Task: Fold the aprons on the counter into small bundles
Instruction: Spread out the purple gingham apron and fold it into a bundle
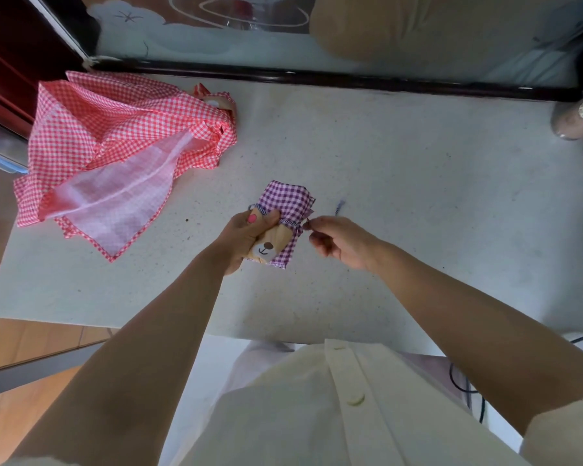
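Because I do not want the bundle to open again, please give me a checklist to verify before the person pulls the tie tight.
1. Left hand grips the purple bundle: ok.
2. Right hand pinches the tie: ok.
3. Tie goes around the bundle's middle: ok.
4. Knot is finished: cannot tell.
5. Bundle rests on the counter: cannot tell.
6. Red apron is folded: not ok, it lies loose at the left.
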`<state>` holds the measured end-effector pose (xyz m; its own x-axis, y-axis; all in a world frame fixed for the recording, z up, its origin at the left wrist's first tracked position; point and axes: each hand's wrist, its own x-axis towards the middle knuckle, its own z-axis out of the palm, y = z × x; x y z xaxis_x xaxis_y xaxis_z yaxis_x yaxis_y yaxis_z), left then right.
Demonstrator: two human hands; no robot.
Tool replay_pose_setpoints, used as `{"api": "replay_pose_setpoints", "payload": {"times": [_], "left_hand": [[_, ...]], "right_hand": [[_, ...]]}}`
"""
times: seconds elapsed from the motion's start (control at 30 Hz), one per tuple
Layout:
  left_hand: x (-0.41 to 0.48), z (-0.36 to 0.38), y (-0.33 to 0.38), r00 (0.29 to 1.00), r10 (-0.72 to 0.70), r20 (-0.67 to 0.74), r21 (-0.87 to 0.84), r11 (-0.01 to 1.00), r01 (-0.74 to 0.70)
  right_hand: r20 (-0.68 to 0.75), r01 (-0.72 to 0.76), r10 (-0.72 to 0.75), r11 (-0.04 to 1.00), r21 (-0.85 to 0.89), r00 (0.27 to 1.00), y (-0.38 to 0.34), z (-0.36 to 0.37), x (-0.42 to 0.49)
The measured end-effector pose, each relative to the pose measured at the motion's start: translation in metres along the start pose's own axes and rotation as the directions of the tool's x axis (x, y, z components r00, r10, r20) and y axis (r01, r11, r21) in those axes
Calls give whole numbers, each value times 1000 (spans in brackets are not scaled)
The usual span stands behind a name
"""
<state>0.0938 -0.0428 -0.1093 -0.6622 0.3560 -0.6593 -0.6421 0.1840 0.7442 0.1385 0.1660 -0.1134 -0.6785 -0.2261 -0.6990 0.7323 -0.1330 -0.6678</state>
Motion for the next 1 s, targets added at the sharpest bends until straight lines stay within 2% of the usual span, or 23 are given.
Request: {"api": "replay_pose_setpoints", "payload": {"times": [0.1,0.27,0.37,0.57,0.63,0.7,0.77,0.87,0.93,1.0], "left_hand": [[0,-3,-2,999,29,-29,-23,999,-29],[-1,2,0,997,40,-67,-53,998,-44],[1,4,3,998,-16,-61,-50,999,13],[4,2,2,994,15,-106,-116,993,-27],[4,2,2,996,32,-79,-143,989,-43],[2,2,5,998,58,-4,-155,986,-58],[-3,0,9,986,62,157,-156,987,-37],[-11,-2,17,892,-42,450,6,999,44],[-13,1,21,816,-153,557,162,984,73],[-13,4,23,761,-244,601,292,953,75]], "right_hand": [[-46,76,-75,997,15,996,2,-3,0],[52,12,-9,998,-58,999,-1,7,-3],[7,-13,14,998,-64,1000,0,11,-2],[-16,-6,10,968,250,1000,2,9,0],[33,-18,9,964,264,999,3,9,0],[114,-76,54,976,202,992,4,7,-1],[204,-138,117,986,91,972,4,2,-3],[301,-193,225,972,-133,927,-4,-3,-10],[283,-192,310,907,-376,908,-12,-5,-12],[226,-201,395,787,-584,891,-17,-10,-8]]}}
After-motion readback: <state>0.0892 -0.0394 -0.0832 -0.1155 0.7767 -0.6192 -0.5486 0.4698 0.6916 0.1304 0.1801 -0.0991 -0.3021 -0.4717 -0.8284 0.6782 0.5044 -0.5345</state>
